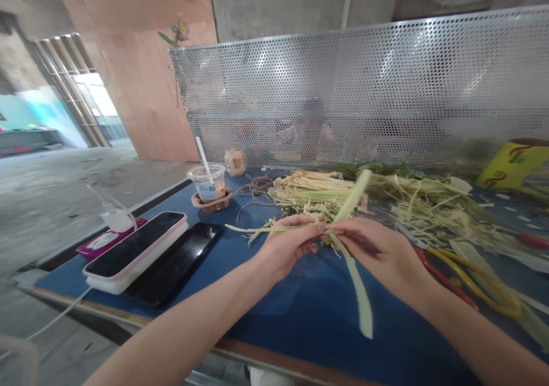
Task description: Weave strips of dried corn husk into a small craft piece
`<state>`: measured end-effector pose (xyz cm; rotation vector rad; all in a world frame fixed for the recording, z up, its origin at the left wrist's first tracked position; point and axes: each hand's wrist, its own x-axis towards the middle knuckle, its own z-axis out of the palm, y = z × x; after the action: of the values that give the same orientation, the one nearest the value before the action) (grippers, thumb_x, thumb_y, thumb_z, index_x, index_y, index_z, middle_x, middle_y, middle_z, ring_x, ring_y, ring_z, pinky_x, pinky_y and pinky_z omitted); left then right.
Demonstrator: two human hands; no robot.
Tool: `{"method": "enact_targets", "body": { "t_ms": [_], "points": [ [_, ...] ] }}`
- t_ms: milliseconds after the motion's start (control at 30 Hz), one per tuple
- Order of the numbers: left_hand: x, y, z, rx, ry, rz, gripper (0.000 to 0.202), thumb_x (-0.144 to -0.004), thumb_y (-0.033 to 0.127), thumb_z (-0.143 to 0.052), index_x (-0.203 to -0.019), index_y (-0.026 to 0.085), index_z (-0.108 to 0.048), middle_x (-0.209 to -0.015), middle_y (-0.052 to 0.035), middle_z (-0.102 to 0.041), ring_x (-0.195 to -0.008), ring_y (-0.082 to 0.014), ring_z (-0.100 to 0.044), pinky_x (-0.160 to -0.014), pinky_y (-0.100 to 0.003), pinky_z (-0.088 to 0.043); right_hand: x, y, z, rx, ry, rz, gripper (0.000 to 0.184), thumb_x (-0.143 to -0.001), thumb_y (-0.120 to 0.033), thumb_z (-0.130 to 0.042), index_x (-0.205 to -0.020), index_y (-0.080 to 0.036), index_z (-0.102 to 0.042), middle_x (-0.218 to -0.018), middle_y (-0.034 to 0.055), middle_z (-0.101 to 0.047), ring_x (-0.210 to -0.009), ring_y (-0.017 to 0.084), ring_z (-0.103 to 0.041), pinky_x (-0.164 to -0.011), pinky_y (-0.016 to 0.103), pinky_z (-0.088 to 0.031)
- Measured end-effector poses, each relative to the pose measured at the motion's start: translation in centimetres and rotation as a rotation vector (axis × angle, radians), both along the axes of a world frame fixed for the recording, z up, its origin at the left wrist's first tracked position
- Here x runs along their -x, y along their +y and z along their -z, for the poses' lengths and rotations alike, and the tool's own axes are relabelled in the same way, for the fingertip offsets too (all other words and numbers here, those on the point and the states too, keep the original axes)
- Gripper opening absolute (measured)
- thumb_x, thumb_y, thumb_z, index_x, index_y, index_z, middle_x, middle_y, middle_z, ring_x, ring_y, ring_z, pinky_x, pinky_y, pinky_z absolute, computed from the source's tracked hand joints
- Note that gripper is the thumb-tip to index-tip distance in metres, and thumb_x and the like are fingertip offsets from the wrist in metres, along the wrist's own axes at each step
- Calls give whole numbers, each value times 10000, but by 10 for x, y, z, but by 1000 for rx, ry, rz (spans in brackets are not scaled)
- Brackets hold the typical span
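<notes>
Over the middle of the blue table, my two hands meet at a pale green leaf strip point(359, 294), which looks like dried plant leaf. My left hand point(289, 243) pinches a thin strand of it that sticks out to the left. Closed on the strip where it crosses is my right hand point(369, 243), fingertips touching the left ones. One wide end rises above the hands and another hangs toward the table. Just behind them lies a bundle of pale stalks point(315, 186) with small knotted bits point(315, 209). The exact crossing is partly hidden by my fingers.
Two phones, one pink-edged point(137, 246) and one black point(175, 266), lie left. Behind them stands a plastic cup point(207, 184) with a straw in a cardboard holder point(214, 204). Red-and-yellow-handled scissors point(467, 271), loose leaf strips point(433, 203) and a yellow roll point(512, 166) are right. A perforated metal panel point(343, 88) closes the back.
</notes>
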<state>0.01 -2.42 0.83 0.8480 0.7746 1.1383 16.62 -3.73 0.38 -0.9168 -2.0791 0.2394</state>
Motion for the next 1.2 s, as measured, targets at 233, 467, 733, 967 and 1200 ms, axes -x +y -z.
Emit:
{"method": "enact_targets", "body": {
  "t_ms": [233,467,733,967,1200],
  "points": [
    [-3,-4,1,-7,-15,38,239,-480,177,-789,-617,103,-608,-606,-31,-642,-537,-111,-600,-405,-166,-384,-9,-2,1,-518,-267,222,178,-812,-215,-524,-929,-291,-634,-784,29,-599,-772,170,-570,-720,317,-464],
    [-2,-7,4,-278,160,54,217,-571,255,-743,-695,99,-657,-604,-22,-626,-437,-66,-509,-460,-211,-426,-2,-4,-4,-390,-167,160,64,-824,-223,-507,-799,-217,-566,-781,26,-639,-781,174,-574,-761,340,-433],
    [-3,-7,3,-307,156,36,193,-587,262,-732,-681,112,-655,-644,-26,-626,-544,-97,-544,-478,-218,-449,6,-2,0,347,284,124,166,-787,-360,-525,-739,-203,-501,-673,5,-602,-625,142,-602,-595,245,-485],
    [-3,-7,3,-270,123,31,178,-585,248,-735,-688,123,-660,-643,-16,-635,-495,-77,-524,-469,-219,-444,8,-2,-6,469,363,84,189,-763,-372,-546,-713,-197,-496,-559,-26,-531,-508,113,-541,-524,229,-461],
    [-5,-9,-2,-200,120,20,175,-646,257,-686,-716,98,-672,-665,-61,-641,-617,-132,-577,-446,-207,-443,7,-2,-6,450,369,92,172,-764,-358,-547,-724,-196,-506,-590,-24,-519,-531,109,-529,-531,225,-453]
  ]
}}
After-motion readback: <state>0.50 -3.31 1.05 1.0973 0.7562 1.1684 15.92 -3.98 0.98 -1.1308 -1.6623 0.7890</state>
